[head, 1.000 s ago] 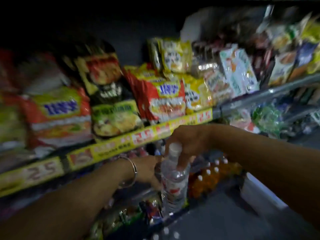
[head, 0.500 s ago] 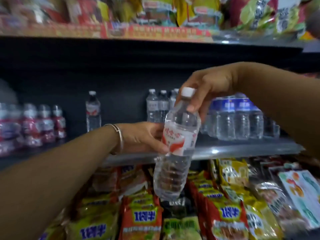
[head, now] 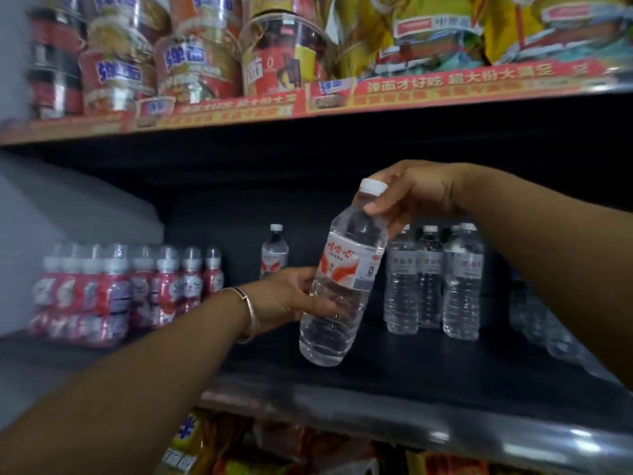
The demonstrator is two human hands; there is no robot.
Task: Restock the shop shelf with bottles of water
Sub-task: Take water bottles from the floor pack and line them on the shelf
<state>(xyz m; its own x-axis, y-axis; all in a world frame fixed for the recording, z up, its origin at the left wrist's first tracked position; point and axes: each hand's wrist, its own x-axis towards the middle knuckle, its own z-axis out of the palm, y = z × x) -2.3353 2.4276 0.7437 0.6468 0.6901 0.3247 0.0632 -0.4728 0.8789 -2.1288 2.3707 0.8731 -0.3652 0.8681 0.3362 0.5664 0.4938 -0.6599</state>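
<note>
Bottle point(head: 342, 282) is now raised from the lower tier to the water shelf point(head: 394, 368), tilted, unplaced. Right hand point(head: 407, 197) grasps its neck; left hand point(head: 291, 296) grips its body. A matching bottle point(head: 274, 252) stands just beyond the left hand; placement is next.

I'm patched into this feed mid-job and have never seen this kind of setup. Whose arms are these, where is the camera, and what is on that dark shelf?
There is no machine here: a person wears one camera on the head, looking forward and down, so the arms are theirs. The right hand grips the neck of a water bottle, which is tilted and held above the dark shelf. The left hand, with a bracelet on its wrist, holds the bottle's lower body. On the shelf stand one matching bottle at the back, a group of clear bottles to the right, and red-labelled small bottles to the left. Noodle cups fill the shelf above.
</note>
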